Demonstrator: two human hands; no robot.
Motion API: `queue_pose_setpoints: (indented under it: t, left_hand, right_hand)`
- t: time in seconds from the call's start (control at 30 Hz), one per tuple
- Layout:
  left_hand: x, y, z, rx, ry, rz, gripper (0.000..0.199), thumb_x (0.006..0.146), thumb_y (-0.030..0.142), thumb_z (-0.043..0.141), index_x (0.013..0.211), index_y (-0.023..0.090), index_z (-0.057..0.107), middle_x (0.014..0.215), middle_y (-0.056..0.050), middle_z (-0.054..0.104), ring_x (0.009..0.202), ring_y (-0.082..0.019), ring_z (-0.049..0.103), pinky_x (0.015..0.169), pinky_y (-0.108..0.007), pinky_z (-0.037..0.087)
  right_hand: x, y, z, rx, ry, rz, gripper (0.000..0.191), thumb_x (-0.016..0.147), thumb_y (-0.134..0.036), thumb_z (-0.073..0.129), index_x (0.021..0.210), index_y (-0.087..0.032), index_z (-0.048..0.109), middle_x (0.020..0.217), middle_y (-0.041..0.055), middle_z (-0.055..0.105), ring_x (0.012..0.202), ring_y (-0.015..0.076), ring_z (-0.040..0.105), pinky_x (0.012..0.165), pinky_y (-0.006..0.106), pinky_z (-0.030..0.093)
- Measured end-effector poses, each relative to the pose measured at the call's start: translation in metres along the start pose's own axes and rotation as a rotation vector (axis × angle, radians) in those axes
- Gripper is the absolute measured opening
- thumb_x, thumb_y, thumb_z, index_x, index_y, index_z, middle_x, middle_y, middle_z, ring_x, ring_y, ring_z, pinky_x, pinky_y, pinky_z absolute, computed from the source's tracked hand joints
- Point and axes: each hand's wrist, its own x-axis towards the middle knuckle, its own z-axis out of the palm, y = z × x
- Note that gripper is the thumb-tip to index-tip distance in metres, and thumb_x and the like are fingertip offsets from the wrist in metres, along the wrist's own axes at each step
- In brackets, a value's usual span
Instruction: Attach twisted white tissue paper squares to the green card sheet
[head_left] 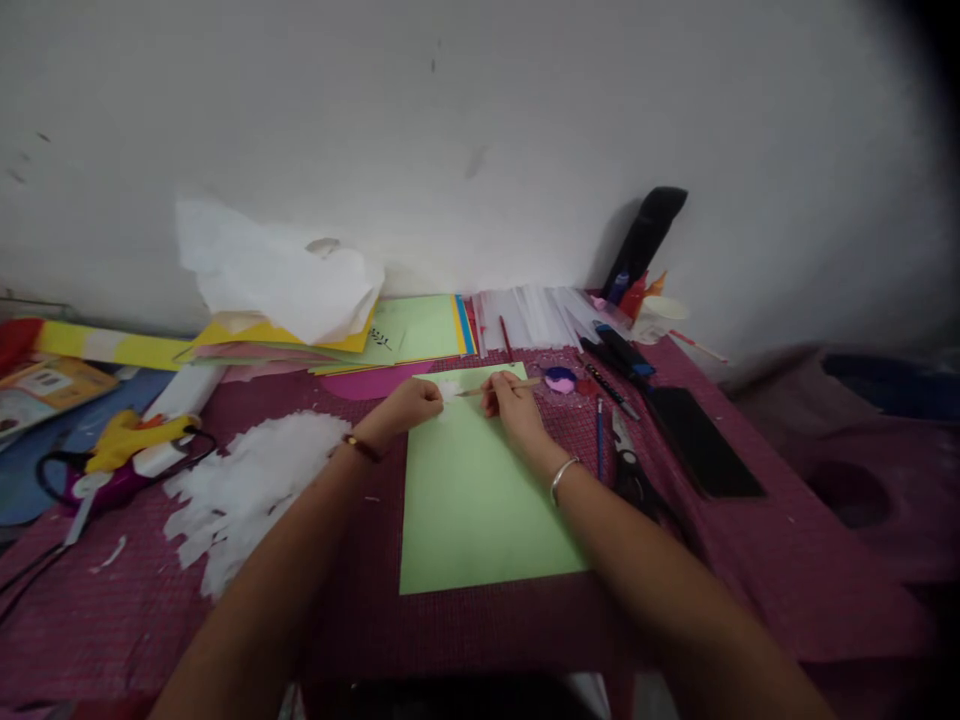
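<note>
A light green sheet (480, 500) lies on the dark red tablecloth in front of me. My right hand (514, 405) pinches a thin wooden stick (480, 391) above the sheet's top part; its tip points left. Beneath the tip is a small white piece (450, 391). My left hand (417, 403) rests at the sheet's upper left edge beside that piece, fingers curled closed; whether they hold something is hidden. Right of my right hand are blobs of blue and pink paint (559, 380) on a clear surface.
Torn white paper (262, 480) and a yellow-purple glue gun (135, 450) are at the left. Coloured sheets (420, 328) lie behind. Scissors (628, 460), a blue pencil (599, 438), a black phone (705, 440) and paint bottles (634, 296) stand or lie at the right.
</note>
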Motion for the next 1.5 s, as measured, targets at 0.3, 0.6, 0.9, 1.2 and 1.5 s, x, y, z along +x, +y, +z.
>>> queue_pose_setpoints:
  t: [0.3,0.6,0.9,1.2,1.5]
  left_hand:
    - [0.011,-0.007,0.016,0.161,0.147,0.069,0.013,0.065,0.022,0.046,0.054,0.017,0.05,0.054,0.001,0.047,0.053,-0.011,0.04,0.052,-0.025,0.025]
    - [0.01,-0.006,0.012,0.105,0.179,0.019,0.013,0.067,0.021,0.047,0.055,0.016,0.05,0.055,0.002,0.047,0.053,-0.011,0.041,0.052,-0.025,0.025]
    - [0.01,-0.015,0.013,-0.016,0.217,0.024,0.025,0.075,0.032,0.048,0.054,0.017,0.044,0.054,0.003,0.041,0.053,-0.01,0.038,0.049,-0.024,0.023]
    - [0.009,-0.019,0.015,0.015,0.236,0.035,0.02,0.073,0.03,0.048,0.059,0.017,0.052,0.059,0.001,0.052,0.06,-0.012,0.045,0.054,-0.025,0.029]
    - [0.01,-0.018,0.016,0.04,0.236,0.046,0.022,0.074,0.031,0.048,0.056,0.017,0.049,0.057,0.002,0.048,0.057,-0.011,0.042,0.053,-0.025,0.026]
  right_hand:
    - [-0.005,-0.002,0.003,-0.004,-0.039,-0.026,0.03,0.086,-0.044,0.047,0.065,-0.022,0.05,0.047,-0.005,0.049,0.042,0.0096,0.045,0.044,0.022,0.035]
    - [-0.008,-0.004,0.005,-0.248,-0.128,-0.122,0.029,0.092,-0.037,0.041,0.068,-0.023,0.047,0.052,-0.0038,0.05,0.048,0.0121,0.047,0.05,0.025,0.036]
    - [-0.014,-0.002,0.006,-0.437,-0.099,-0.231,0.031,0.094,-0.038,0.038,0.068,-0.024,0.046,0.054,-0.0031,0.048,0.054,0.0144,0.046,0.056,0.027,0.034]
    - [-0.028,-0.001,0.011,-0.766,-0.26,-0.499,0.026,0.096,-0.033,0.037,0.073,-0.023,0.045,0.073,0.0021,0.053,0.069,0.0173,0.048,0.066,0.029,0.036]
    - [-0.023,-0.004,0.009,-0.417,-0.114,-0.297,0.028,0.091,-0.038,0.041,0.07,-0.023,0.048,0.063,-0.0004,0.052,0.059,0.0144,0.05,0.061,0.027,0.044]
